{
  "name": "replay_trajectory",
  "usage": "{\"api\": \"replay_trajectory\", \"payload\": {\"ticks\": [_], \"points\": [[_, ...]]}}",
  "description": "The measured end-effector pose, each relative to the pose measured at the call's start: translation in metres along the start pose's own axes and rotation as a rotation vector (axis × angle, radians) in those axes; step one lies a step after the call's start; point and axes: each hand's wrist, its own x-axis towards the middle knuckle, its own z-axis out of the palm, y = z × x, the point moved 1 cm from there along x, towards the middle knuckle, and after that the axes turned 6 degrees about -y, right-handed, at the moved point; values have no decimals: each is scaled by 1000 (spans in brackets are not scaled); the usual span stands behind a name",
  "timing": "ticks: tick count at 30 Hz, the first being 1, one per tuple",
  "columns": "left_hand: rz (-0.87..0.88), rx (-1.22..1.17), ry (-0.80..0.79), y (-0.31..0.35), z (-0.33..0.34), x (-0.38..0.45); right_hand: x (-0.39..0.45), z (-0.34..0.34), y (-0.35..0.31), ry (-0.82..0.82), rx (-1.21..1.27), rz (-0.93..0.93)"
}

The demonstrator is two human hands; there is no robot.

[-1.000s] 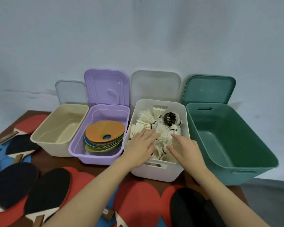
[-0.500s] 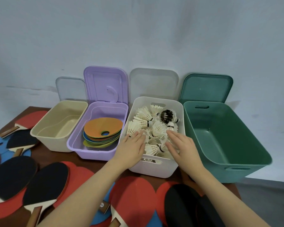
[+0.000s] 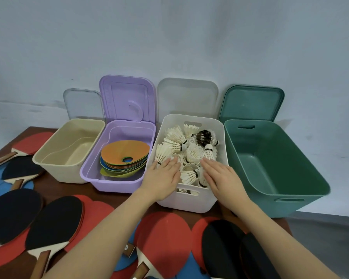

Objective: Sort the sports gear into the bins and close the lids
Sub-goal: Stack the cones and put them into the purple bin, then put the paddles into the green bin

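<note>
Left hand (image 3: 162,178) flat, fingers straight and together, palm down over the near-left edge of the white bin (image 3: 189,202), fingertips touching the shuttlecocks (image 3: 186,150). Right hand (image 3: 223,176) the same: flat, fingers extended, gripping nothing, resting at the near-right side of the pile. Over the last second both hands have drawn back toward the near rim; earlier they lay deeper in the feathers and closer together. Reads as the shuttlecocks being patted level and the hands now coming off, so this bin looks finished bar its lid. White bin's clear lid (image 3: 187,97) stands upright behind it against the wall, not yet closed. Just left, purple bin (image 3: 117,182) holds a stack of flat disc markers (image 3: 125,156), orange on top; its purple lid (image 3: 127,97) is up. Further left, beige bin (image 3: 69,150) with nothing visible inside, clear lid behind. Right of the white bin, green bin (image 3: 276,168), nothing visible inside, green lid (image 3: 252,103) raised. Table tennis paddles (image 3: 54,220), red and black faces, lie overlapping across the near counter (image 3: 113,195), unsorted; judged the bulk of the remaining work, along with all four lids. No legible writing; a small tag on one paddle handle near bottom centre is too small to read.
</note>
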Motion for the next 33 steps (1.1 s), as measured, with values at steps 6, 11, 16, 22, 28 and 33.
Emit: {"api": "replay_trajectory", "payload": {"ticks": [6,11,16,22,28,33], "points": [[18,42,4,1,-1,-3,6,11,1,-411,-37,71],[10,71,12,1,0,-3,7,9,-1,-471,-75,99],[41,-14,129,2,-1,-7,1,7,-2,-290,-73,83],[129,-66,261,1,-8,-25,-11,-3,-18,-50,37,78],[178,-73,340,-1,-14,-42,-35,-7,-36,176,71,83],[234,-101,372,15,-6,-60,-70,-7,-39,200,100,136]]}}
